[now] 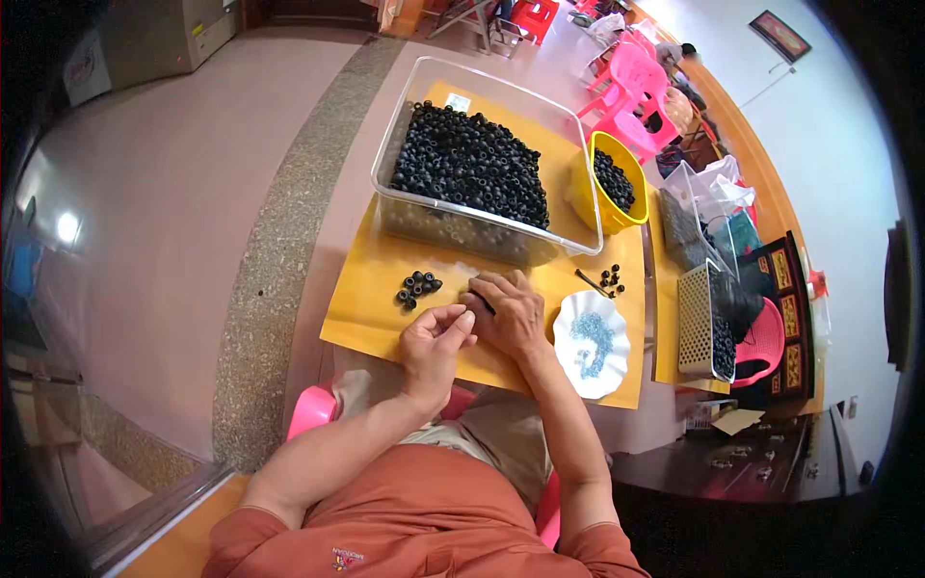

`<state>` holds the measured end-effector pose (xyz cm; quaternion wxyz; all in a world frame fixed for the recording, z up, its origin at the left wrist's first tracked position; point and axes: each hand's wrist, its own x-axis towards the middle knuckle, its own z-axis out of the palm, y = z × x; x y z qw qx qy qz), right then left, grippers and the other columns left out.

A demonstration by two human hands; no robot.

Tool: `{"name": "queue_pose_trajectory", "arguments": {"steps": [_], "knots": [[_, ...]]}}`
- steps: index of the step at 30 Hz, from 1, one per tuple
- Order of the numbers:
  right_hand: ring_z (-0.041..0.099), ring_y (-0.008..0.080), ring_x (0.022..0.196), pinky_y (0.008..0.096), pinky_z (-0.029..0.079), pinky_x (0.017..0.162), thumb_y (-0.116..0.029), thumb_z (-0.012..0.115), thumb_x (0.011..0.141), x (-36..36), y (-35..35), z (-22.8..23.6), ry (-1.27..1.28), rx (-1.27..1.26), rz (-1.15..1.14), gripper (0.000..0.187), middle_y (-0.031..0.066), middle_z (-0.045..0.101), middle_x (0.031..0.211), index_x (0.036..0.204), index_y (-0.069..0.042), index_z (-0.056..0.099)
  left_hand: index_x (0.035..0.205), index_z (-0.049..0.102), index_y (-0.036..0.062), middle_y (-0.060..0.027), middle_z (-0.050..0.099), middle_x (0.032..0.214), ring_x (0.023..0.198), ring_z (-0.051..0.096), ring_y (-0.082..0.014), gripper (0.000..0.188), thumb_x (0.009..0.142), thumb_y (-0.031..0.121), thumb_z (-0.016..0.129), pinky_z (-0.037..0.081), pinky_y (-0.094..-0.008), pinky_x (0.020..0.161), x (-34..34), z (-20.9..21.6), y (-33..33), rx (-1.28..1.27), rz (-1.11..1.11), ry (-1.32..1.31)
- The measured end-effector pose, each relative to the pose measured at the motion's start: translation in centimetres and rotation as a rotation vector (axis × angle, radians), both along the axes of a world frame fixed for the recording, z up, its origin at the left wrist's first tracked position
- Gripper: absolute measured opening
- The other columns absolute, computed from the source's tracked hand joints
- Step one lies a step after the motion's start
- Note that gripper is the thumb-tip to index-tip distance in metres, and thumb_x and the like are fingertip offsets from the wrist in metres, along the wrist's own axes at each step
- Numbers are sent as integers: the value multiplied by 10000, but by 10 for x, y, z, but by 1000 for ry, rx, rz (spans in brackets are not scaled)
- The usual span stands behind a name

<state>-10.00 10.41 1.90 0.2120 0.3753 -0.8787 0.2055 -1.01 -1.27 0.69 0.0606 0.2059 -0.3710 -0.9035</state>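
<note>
Close together over the near part of the yellow table point(361, 323) are my two hands. My left hand point(434, 354) is closed, thumb and forefinger pinched; whatever is between them is too small to make out. My right hand point(509, 313) curls just beside it, with a small black part point(484, 302) partly showing under its fingers. A little pile of black ring-shaped parts point(417, 287) lies to the left of my hands. At the right stands a white scalloped plate point(563, 337) with many tiny bluish clear pieces point(595, 339) on it.
Behind my hands, a large clear bin point(462, 220) holds many black parts; a yellow tub point(580, 193) with more stands at its right. Near the plate lie a thin black stick point(590, 281) and several loose black parts point(613, 280). Farther right is a perforated cream basket point(696, 323).
</note>
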Motion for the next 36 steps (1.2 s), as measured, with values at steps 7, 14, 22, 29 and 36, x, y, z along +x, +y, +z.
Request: {"name": "queue_pose_trajectory", "arguments": {"steps": [7,14,22,29,36], "knots": [[622,281,864,365,528,715,-140,690,765,8,5,1,-27,-103,-19,212,70,683,1020,973,-93,680,1000,605,-17,-39,628,850,687,594,-106,167,858,55,657,516,-226,642,0,-2,3,2,26,26],[620,343,917,399,504,792,2,667,765,33,26,4,50,-254,-70,244,167,648,1037,1004,-13,625,976,617,-4,-34,627,854,697,593,-103,140,860,62,660,529,-236,649,-1,-4,1,-19,1,31],[620,327,886,372,499,758,66,677,721,59,53,-4,18,-236,-109,295,168,643,1012,1001,3,609,982,612,3,-30,625,852,690,593,-111,155,859,77,668,524,-239,646,0,-4,1,-46,-9,34],[610,325,865,376,498,732,60,674,714,59,56,-7,-12,-230,-88,287,168,641,1006,988,10,605,955,623,9,-21,617,846,695,582,-91,115,868,76,659,521,-233,660,4,-6,2,-100,-36,88],[609,333,876,380,499,743,38,687,714,55,58,-9,27,-216,-104,277,158,643,998,976,4,603,972,636,0,-27,639,828,659,581,-91,163,850,95,686,488,-222,621,-12,-3,-15,-349,89,184]]}}
